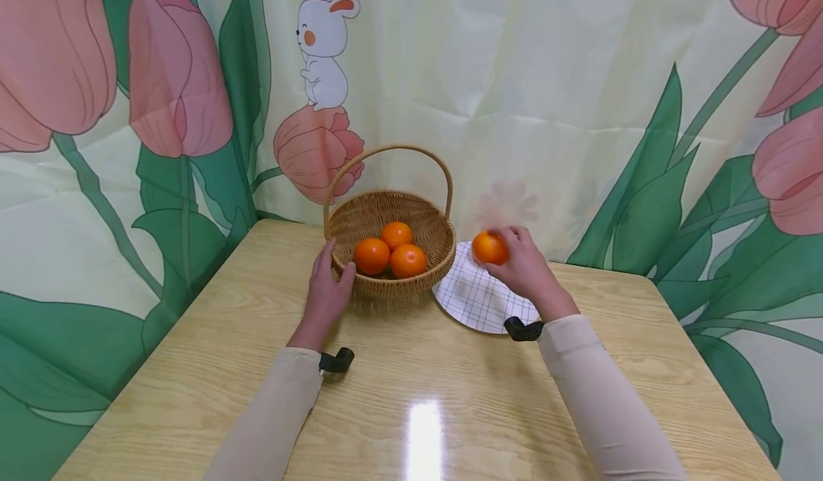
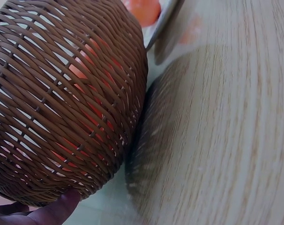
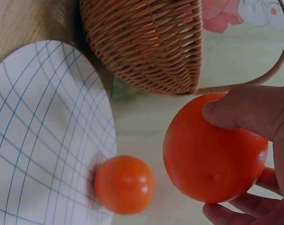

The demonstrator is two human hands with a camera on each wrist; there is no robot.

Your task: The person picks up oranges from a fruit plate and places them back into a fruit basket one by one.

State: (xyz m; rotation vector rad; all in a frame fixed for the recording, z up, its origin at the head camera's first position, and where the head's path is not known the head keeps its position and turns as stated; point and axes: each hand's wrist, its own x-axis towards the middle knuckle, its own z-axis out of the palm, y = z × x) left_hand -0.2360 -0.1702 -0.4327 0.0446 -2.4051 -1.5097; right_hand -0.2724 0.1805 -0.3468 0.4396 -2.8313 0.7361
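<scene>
A wicker basket [image 1: 392,288] with a tall hoop handle stands toward the back of the table, three oranges [image 1: 371,256] inside it. My left hand [image 1: 326,295] holds the basket's left side, thumb at the front and fingers around the side; in the left wrist view the thumb [image 2: 60,206] lies against the weave. To the basket's right, my right hand [image 1: 524,263] grips an orange [image 3: 212,154] between thumb and fingers, above a round white plate [image 1: 476,299] with blue grid lines. Another orange [image 3: 124,184] sits on that plate, hidden in the head view.
The wooden table [image 1: 398,374] extends in front of the basket and plate, with a bright light reflection near its front. A curtain [image 1: 546,73] printed with tulips and a rabbit hangs close behind the table and along both sides.
</scene>
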